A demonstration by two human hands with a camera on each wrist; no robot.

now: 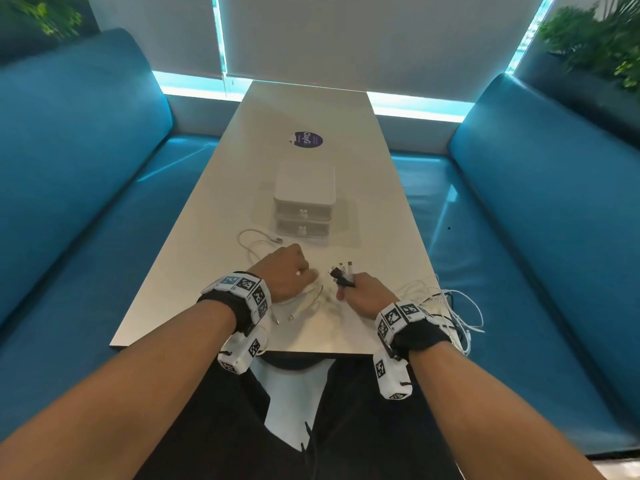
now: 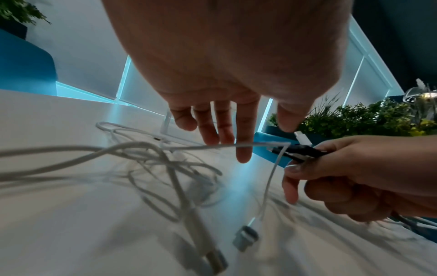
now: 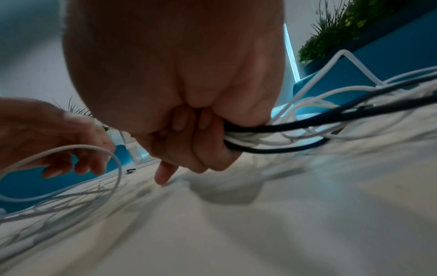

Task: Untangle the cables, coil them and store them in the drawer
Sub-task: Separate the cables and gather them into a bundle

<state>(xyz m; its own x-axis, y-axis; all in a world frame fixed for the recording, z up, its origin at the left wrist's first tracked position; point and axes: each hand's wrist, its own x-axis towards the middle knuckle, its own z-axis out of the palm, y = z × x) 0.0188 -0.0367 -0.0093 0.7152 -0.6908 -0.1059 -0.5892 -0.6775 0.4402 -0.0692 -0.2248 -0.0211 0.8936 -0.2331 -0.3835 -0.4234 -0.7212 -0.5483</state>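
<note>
My right hand grips a bundle of black and white cable ends, plugs sticking out forward; its little finger points down at the table. From the fist the bundle's cables trail right and spill over the table edge. My left hand hovers just left of it, fingers hanging relaxed, one white cable running across them toward the bundle. A loose tangle of white cable lies below. Another white cable lies near the shut two-drawer white unit.
The pale table is narrow, with blue benches on both sides. A round purple sticker lies beyond the drawer unit. Two plugs rest on the table near me. Plants stand behind the benches.
</note>
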